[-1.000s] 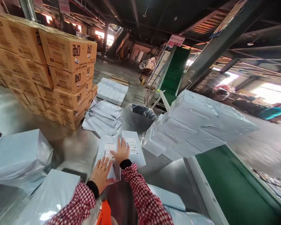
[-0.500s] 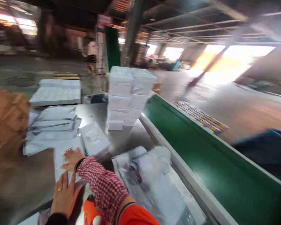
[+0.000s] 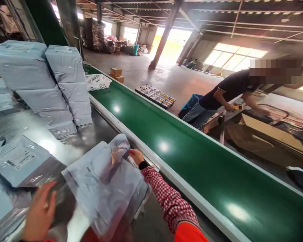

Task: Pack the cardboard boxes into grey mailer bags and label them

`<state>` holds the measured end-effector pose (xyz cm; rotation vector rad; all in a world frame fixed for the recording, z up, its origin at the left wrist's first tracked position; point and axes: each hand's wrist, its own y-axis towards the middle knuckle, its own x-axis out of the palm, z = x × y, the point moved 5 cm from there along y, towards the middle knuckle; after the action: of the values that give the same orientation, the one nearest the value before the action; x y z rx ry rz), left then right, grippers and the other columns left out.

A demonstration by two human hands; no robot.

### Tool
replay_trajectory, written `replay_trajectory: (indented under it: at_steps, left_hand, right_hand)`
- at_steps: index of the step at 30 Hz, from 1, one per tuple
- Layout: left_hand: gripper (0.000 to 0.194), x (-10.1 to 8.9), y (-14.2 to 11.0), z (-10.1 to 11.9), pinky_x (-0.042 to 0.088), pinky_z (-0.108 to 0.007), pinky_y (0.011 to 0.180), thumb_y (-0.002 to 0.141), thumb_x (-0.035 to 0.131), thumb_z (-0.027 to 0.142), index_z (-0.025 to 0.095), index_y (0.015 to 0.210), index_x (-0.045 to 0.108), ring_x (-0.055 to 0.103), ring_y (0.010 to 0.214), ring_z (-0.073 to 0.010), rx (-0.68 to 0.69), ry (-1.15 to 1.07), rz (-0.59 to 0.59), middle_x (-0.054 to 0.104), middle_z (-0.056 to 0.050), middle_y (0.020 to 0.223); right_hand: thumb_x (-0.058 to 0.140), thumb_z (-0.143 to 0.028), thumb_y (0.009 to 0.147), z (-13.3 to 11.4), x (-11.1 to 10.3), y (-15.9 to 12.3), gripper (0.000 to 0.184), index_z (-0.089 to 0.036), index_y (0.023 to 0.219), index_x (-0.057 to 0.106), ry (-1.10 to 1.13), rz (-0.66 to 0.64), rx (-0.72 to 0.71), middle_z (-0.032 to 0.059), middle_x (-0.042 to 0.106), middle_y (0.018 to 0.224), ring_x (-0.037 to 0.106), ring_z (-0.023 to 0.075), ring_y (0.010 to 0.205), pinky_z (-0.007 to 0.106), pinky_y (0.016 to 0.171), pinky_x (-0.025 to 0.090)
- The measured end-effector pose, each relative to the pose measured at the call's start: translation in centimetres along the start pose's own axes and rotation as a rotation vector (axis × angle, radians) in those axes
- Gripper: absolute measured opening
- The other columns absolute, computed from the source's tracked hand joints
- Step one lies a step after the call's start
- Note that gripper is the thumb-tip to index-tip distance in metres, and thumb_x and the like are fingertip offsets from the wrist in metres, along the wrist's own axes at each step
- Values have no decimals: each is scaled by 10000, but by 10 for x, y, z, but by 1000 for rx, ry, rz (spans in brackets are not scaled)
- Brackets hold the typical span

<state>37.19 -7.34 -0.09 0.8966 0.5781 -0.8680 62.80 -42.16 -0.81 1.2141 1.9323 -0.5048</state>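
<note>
My right hand [image 3: 135, 156] reaches to the far edge of a pile of grey plastic mailer bags [image 3: 103, 181] on the steel table [image 3: 96, 124]; its fingers are curled on the corner of the top bag. My left hand [image 3: 39, 213] is blurred at the lower left, fingers apart, over a labelled grey parcel [image 3: 22, 161] and nearer bags. Both sleeves are red-and-white checked.
A green conveyor belt [image 3: 192, 154] runs along the table's right side. A tall stack of wrapped grey parcels [image 3: 40, 77] stands at the back left, a white basket [image 3: 97, 81] behind it. Across the belt another person [image 3: 224, 97] bends over cardboard boxes [image 3: 267, 134].
My view has swung right from the labelled parcels to the belt. My right hand left the parcel and moved to the bag pile; my left hand dropped to the lower left.
</note>
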Motion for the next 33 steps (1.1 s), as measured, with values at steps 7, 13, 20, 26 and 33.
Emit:
replay_trajectory:
  at_steps: [7,13,20,26,33]
  left_hand:
    - [315,181,8,150,535,-420,982,890,410,281,221,1029,687,648,1106,-224,-31,-225,-284,712,-67,1132]
    - [328,261,11,181,567,-381,879,787,447,126,170,1032,662,678,1008,-212,-380,-397,-456,718,-96,1073]
    - [429,314,31,206,537,-340,867,744,558,98,138,1171,576,670,891,-157,-603,-479,-503,650,-123,1214]
    - [413,343,37,231,513,-284,800,666,595,56,170,1061,641,644,947,-177,-619,-653,-616,709,-50,1053]
    - [348,355,23,247,460,-227,578,671,576,98,173,1001,658,611,734,-149,-693,-834,-747,686,-18,841]
  right_hand:
    - [676,-61,696,145,17,31,309,-166,984,721,-41,-236,64,71,709,1054,643,234,1015,392,954,487]
    - [631,-80,703,164,27,47,167,-168,811,724,36,-341,-22,31,706,835,648,185,799,297,788,501]
    - [580,-164,808,158,6,42,122,-174,807,701,157,-385,-150,64,681,948,630,184,906,303,836,494]
    - [537,-257,860,165,-15,41,204,-195,854,731,217,-456,-190,49,737,864,673,195,828,313,793,522]
    - [514,-308,864,173,-23,40,251,-198,892,738,256,-438,-157,41,759,845,696,202,785,300,723,531]
